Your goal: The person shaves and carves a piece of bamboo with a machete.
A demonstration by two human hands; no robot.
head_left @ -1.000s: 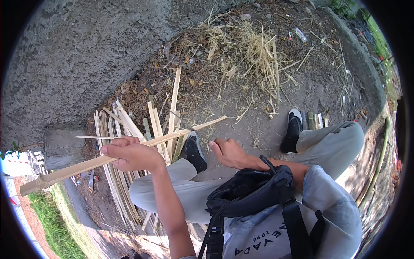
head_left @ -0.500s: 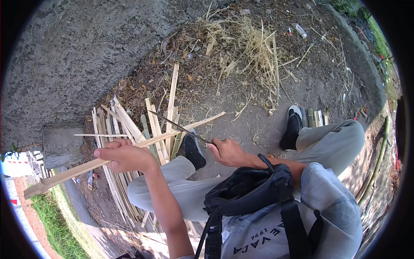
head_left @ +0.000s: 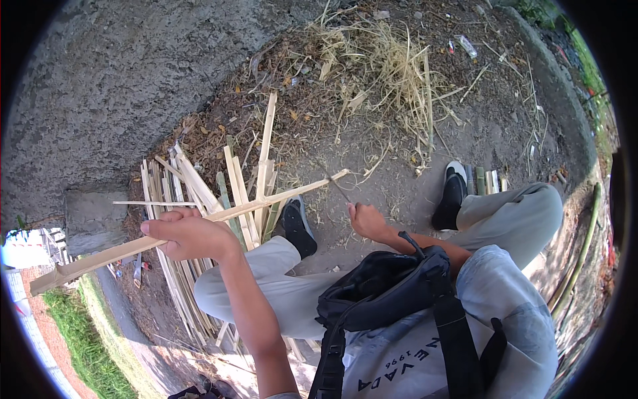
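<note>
My left hand (head_left: 189, 234) is wrapped round a long pale bamboo strip (head_left: 276, 197), which slants from the lower left up to the right across my left leg. A knobby node shows near the strip's lower left end. My right hand (head_left: 367, 221) is closed on a knife, its handle hidden in the fist. The thin dark knife blade (head_left: 340, 189) is smeared by motion and crosses the strip near its far right tip; whether it touches the strip I cannot tell.
Many split bamboo strips (head_left: 174, 279) lie piled beside my left leg. Curly shavings (head_left: 392, 73) cover the ground ahead. A rough concrete wall (head_left: 119, 86) rises at the far left. A black bag (head_left: 385, 292) hangs at my waist, and a clear plastic bottle (head_left: 466, 46) lies far right.
My right hand has moved right with the knife, and the blade has swung from the strip's middle to near its right tip. My left hand and the strip have shifted slightly left.
</note>
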